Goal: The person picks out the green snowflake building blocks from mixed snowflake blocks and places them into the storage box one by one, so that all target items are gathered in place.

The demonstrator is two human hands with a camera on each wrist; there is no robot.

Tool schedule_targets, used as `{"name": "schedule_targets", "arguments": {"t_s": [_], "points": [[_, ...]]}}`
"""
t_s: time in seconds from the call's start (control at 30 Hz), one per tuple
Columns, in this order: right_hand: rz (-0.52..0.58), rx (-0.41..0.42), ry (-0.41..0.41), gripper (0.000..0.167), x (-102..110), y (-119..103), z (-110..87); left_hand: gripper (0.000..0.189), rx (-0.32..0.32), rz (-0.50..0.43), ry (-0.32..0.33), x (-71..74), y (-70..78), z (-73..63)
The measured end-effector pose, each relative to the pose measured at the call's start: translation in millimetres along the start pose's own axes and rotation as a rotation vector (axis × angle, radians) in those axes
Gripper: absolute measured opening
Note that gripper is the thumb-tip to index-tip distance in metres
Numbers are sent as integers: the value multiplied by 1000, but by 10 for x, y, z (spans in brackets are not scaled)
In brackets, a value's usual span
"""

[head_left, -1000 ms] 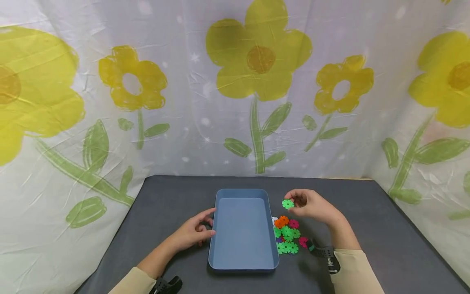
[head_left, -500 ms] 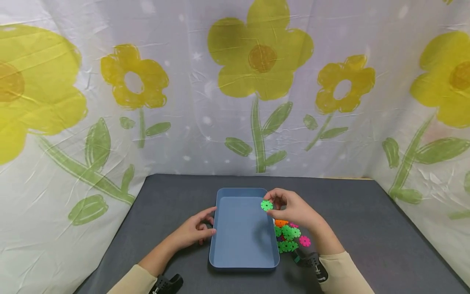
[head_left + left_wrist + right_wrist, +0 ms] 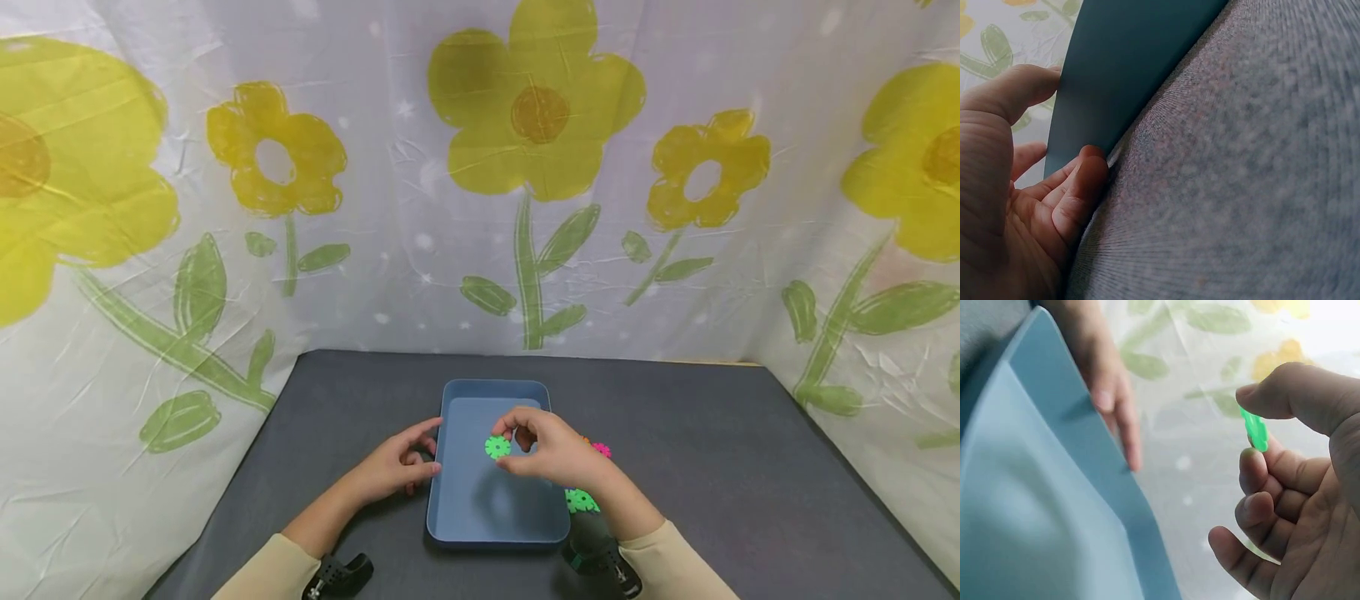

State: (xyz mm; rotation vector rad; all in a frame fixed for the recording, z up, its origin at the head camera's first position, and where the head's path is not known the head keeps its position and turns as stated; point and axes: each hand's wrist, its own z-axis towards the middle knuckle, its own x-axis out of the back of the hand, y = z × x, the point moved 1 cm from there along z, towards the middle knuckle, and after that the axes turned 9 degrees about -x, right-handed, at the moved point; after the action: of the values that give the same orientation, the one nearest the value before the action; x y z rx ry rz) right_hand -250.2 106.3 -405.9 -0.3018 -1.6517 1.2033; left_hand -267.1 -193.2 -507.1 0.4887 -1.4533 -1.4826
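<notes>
My right hand (image 3: 555, 452) pinches a small bright green notched plastic disc (image 3: 497, 447) between thumb and fingertips, above the blue-grey tray (image 3: 461, 508). In the right wrist view, the disc (image 3: 1256, 429) is seen nearly edge-on, with the other fingers curled loosely below it. The tray's inside shows only its bare floor and the hand's shadow. My left hand (image 3: 393, 467) rests against the tray's left side, index finger and thumb touching the wall. From the left wrist, its fingertips (image 3: 1090, 164) meet the tray's outer wall (image 3: 1110, 69) low down near the tabletop.
Loose discs lie on the table right of the tray, partly hidden by my right forearm: green discs (image 3: 581, 501) and a pink disc (image 3: 602, 450) show. The table has a dark grey cloth (image 3: 720, 450). A flower-printed curtain (image 3: 390, 275) stands behind and at both sides.
My right hand has carried the green disc leftward from over the pile, across the tray's right rim, to above the tray's middle. The left hand has stayed at the tray's side.
</notes>
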Motion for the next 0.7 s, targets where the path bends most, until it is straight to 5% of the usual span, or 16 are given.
{"name": "schedule_targets", "arguments": {"t_s": [0.7], "points": [[-89,29,-121,27,-749,73,89,75,-23,26,-11,6,-27,20]]}}
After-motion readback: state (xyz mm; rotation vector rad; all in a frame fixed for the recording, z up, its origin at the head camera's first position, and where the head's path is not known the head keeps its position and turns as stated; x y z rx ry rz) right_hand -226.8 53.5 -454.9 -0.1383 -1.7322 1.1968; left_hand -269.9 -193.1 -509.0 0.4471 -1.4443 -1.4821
